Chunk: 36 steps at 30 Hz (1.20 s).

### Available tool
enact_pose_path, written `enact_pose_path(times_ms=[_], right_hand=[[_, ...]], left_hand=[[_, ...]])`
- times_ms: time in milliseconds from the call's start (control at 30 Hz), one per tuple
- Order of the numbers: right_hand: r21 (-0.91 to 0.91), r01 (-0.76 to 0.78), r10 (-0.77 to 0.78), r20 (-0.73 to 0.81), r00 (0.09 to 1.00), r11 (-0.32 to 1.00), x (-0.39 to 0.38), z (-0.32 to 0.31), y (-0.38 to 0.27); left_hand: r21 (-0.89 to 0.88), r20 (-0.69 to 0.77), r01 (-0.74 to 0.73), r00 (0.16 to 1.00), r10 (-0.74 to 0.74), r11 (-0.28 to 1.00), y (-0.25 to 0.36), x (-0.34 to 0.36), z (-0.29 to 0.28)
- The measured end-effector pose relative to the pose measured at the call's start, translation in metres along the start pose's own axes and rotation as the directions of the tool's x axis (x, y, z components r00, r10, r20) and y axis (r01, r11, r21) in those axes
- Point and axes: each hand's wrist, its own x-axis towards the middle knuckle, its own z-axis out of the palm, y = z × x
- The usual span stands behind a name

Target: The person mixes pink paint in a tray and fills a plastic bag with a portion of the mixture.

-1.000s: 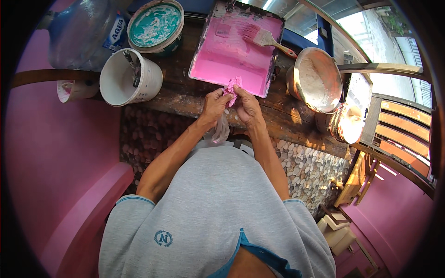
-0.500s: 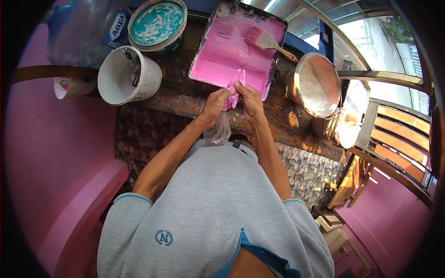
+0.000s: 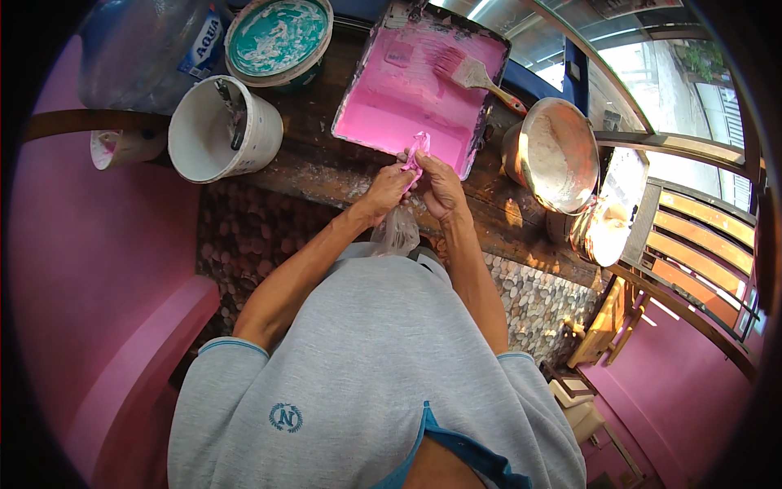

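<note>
The middle of this plastic bag is mostly hidden in the grip, and its bottom end's tough to make out by the grey shirt. Pink and twisted up top, clear and wrinkly below, it's at the table's near edge, right by the paint tray. Left hand is closed around it, right hand's fingers pinch the pink part. A brush pokes its handle over the tray's right edge.

This looks like an indoor painting work area, though whether in a home or workshop is unclear. A pink-coated paint tray, a paintbrush and a white bucket stand on a stained wooden bench near a pink wall.
</note>
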Motion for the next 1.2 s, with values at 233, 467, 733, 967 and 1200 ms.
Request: enact_pose_path(times_ms=[233, 467, 733, 967, 1200], right_hand=[[-0.076, 0.015, -0.023, -0.103, 0.994, 0.997, 0.01, -0.004, 0.008], [-0.087, -0.02, 0.012, -0.092, 0.996, 0.996, 0.019, -0.004, 0.005], [-0.742, -0.096, -0.143, -0.251, 0.957, 0.663, 0.017, 0.015, -0.038], [-0.948, -0.181, -0.406, -0.279, 0.87, 0.263, 0.015, 0.006, -0.051], [-0.973, -0.206, -0.45, -0.229, 0.863, 0.1, 0.012, -0.001, -0.056]], left_hand=[[0.093, -0.051, 0.0, 0.999, 0.005, 0.996, -0.02, 0.007, 0.004], [0.522, -0.1, -0.272, 0.922, 0.375, 0.808, -0.034, 0.013, 0.01], [0.787, -0.217, -0.096, 0.882, 0.418, 0.609, 0.002, 0.008, 0.037], [0.769, -0.173, -0.161, 0.879, 0.444, 0.619, -0.004, 0.017, 0.051], [0.794, -0.074, -0.185, 0.916, 0.394, 0.579, -0.009, 0.011, 0.057]])
